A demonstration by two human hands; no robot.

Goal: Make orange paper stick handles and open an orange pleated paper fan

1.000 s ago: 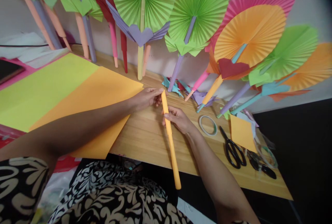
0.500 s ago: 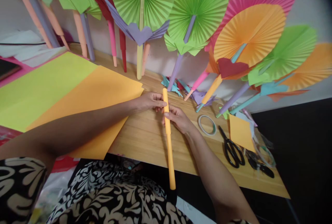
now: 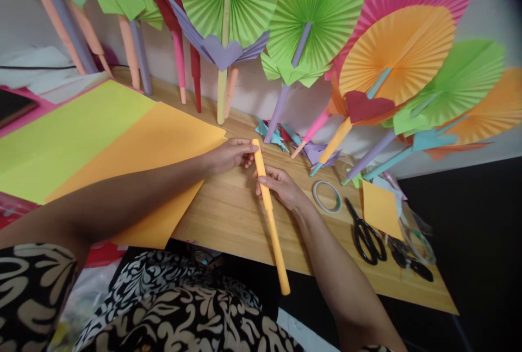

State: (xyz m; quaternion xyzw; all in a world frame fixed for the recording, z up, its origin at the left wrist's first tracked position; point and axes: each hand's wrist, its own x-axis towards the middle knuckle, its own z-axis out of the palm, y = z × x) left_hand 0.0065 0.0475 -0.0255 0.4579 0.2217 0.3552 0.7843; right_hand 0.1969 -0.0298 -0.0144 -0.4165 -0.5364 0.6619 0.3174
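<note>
An orange rolled paper tube [image 3: 276, 238] slants over the table's front edge, its upper part thicker than the lower. My left hand [image 3: 235, 154] pinches the tube's far end between thumb and fingers. Lower down, around the thicker section, my right hand [image 3: 280, 184] is closed with its thumb on top of the paper. Left of my hands lie large orange sheets [image 3: 163, 137], with a yellow-green sheet [image 3: 77, 134] beside them.
Pleated paper fans on rolled handles, such as a green fan [image 3: 322, 9] and an orange fan [image 3: 399, 47], lean along the wall. Right of my hands on the wooden table [image 3: 228, 216] are a tape roll [image 3: 314, 193], black scissors [image 3: 364, 238], an orange paper square [image 3: 381, 208] and paper scraps [image 3: 318, 152].
My left hand has slid up to the tube's far end. The tube has tilted, its near end swinging to the right. My right hand keeps its hold.
</note>
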